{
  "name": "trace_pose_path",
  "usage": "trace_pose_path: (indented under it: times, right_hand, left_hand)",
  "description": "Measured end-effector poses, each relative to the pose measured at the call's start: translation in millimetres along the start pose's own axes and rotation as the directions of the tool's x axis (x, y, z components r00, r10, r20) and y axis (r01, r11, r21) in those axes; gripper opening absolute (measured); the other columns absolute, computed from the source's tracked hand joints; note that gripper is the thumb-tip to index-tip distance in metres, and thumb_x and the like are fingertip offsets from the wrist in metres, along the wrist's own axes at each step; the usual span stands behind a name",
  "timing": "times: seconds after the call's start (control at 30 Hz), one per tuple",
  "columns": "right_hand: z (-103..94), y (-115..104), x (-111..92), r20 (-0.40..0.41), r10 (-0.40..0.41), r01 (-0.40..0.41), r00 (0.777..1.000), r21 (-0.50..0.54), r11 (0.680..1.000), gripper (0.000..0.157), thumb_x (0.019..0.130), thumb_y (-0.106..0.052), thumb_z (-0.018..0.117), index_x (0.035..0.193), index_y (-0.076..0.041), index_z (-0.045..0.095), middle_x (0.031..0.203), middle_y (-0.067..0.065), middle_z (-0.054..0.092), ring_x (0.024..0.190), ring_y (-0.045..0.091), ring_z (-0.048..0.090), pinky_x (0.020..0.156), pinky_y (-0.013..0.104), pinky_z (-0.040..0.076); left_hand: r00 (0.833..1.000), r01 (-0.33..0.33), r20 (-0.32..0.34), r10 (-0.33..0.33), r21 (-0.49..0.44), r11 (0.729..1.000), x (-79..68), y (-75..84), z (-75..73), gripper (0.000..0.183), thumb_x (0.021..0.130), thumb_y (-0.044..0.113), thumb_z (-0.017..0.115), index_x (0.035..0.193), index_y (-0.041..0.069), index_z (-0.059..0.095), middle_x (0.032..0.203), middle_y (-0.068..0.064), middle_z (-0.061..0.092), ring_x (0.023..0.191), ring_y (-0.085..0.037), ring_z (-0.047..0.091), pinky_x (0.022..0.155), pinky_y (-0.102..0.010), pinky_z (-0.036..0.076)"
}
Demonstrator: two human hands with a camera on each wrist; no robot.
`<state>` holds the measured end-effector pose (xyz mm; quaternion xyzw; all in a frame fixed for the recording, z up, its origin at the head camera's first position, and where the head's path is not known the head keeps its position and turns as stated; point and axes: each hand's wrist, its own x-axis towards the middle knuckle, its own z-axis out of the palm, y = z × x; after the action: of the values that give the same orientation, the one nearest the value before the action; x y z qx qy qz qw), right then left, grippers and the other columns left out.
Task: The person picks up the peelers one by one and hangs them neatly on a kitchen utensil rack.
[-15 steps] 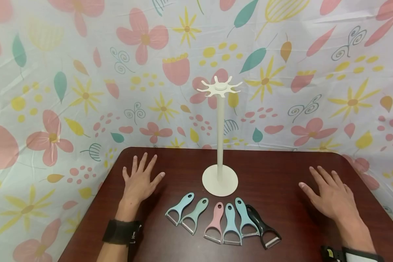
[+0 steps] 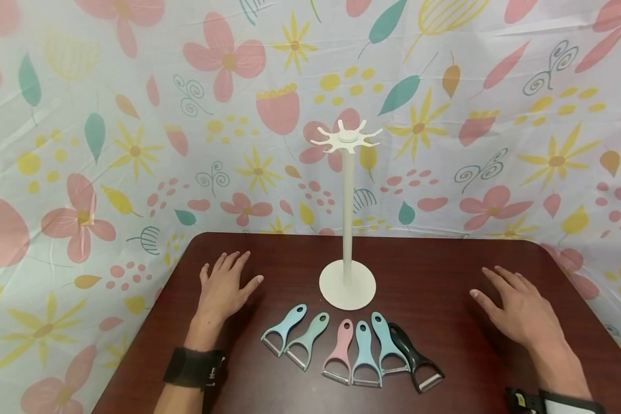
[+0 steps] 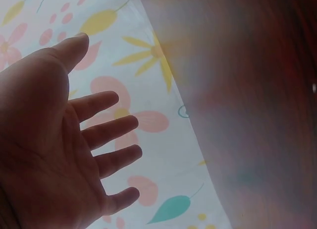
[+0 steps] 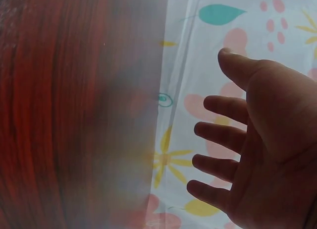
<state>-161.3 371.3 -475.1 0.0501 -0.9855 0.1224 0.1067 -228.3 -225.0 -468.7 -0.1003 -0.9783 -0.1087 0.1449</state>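
My left hand (image 2: 222, 293) is at the table's left side, palm down, fingers spread, holding nothing. Across from it, my right hand (image 2: 520, 310) is likewise empty near the right edge. Both palms and their extended fingers show in the wrist views. Between the hands lies a row of Y-shaped peelers: a light blue peeler (image 2: 292, 317), a green peeler (image 2: 318, 327), a pink peeler (image 2: 344, 335), two more blue peelers and a black peeler (image 2: 406, 348). Behind the row stands a white rack (image 2: 348, 207) with a ring of hooks on top and a round base.
The dark brown wooden table (image 2: 424, 270) has rounded back corners. A floral cloth (image 2: 290, 190) hangs behind it and along its sides. The rack's pole rises tall in the middle, behind the peelers.
The fingers of both hands have bent a little and drawn back slightly toward me. The peelers and the rack have stayed where they were.
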Motion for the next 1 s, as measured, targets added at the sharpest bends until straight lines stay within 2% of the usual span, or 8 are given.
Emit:
trace_pose_path:
  times: [0.3,0.53,0.67,0.8,1.0]
  right_hand:
    - [2.0,-0.4,-1.0,-0.027,-0.024,0.025,0.999,0.013,1.000,0.067,0.096,-0.048,0.056,0.138,0.003,0.047,0.137,0.030,0.041,0.122,0.051,0.035,0.092,0.070,0.029]
    - [2.3,-1.0,-0.2,-0.029,-0.028,0.028,0.999,0.012,1.000,0.067,0.095,-0.047,0.057,0.137,0.004,0.048,0.136,0.031,0.042,0.122,0.051,0.036,0.092,0.070,0.029]
    - [3.0,-1.2,0.5,-0.020,-0.025,0.025,0.999,0.014,1.000,0.068,0.096,-0.049,0.056,0.138,0.004,0.047,0.137,0.031,0.041,0.122,0.051,0.036,0.092,0.070,0.029]
    - [3.3,-0.7,1.5,-0.014,-0.022,0.022,1.000,0.015,1.000,0.069,0.096,-0.050,0.054,0.138,0.004,0.047,0.138,0.030,0.041,0.122,0.051,0.035,0.092,0.071,0.029]
    - [3.0,-0.9,2.1,-0.005,-0.019,0.019,1.000,0.016,1.000,0.070,0.096,-0.051,0.054,0.138,0.004,0.047,0.137,0.030,0.041,0.122,0.051,0.035,0.092,0.070,0.028]
  left_hand:
    - [0.999,-0.038,0.017,0.038,-0.013,0.999,-3.1,8.9,1.9,0.073,0.089,0.063,0.056,0.147,0.019,0.045,0.139,-0.010,0.049,0.130,-0.033,0.040,0.102,-0.068,0.015]
    - [0.997,-0.068,0.031,0.069,-0.014,0.998,-5.2,22.9,1.4,0.071,0.089,0.062,0.057,0.144,0.017,0.050,0.132,-0.008,0.054,0.123,-0.026,0.047,0.102,-0.065,0.020]
    - [0.994,-0.091,0.066,0.091,-0.010,0.996,-6.7,34.9,1.0,0.070,0.090,0.061,0.056,0.142,0.015,0.052,0.127,-0.008,0.057,0.117,-0.028,0.051,0.101,-0.058,0.031]
    - [0.986,-0.118,0.116,0.120,-0.022,0.993,-8.8,48.3,2.1,0.069,0.090,0.061,0.056,0.140,0.014,0.053,0.126,-0.010,0.057,0.113,-0.030,0.054,0.094,-0.052,0.043]
    - [0.972,-0.160,0.172,0.159,-0.010,0.987,-14.4,66.0,3.0,0.067,0.089,0.060,0.058,0.139,0.017,0.053,0.126,-0.006,0.057,0.114,-0.026,0.053,0.092,-0.049,0.046]
